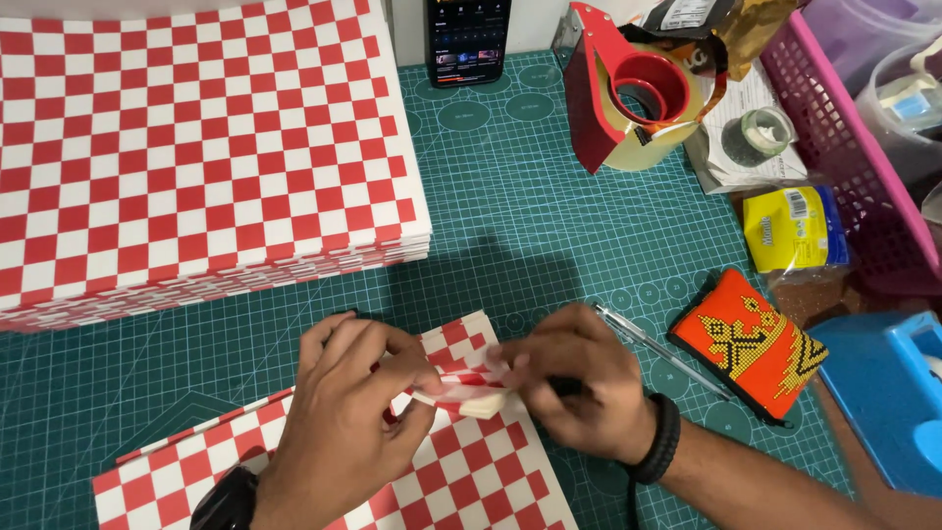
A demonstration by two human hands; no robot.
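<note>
A red-and-white checkered paper sheet [471, 471] lies on the green cutting mat [549, 236] near the front edge. My left hand [348, 412] and my right hand [574, 383] meet over its upper part. Both pinch a small folded, paper-wrapped bundle [471, 393] between their fingertips. The bundle shows red checks on top and a pale underside. What lies inside the fold is hidden by my fingers.
A thick stack of checkered sheets [196, 147] fills the back left. A phone [467, 39], a red tape dispenser [628, 93], a pen [657, 348], an orange beaded pouch [756, 344], a yellow packet [793, 231], a pink basket [844, 147] and a blue object [888, 393] crowd the right.
</note>
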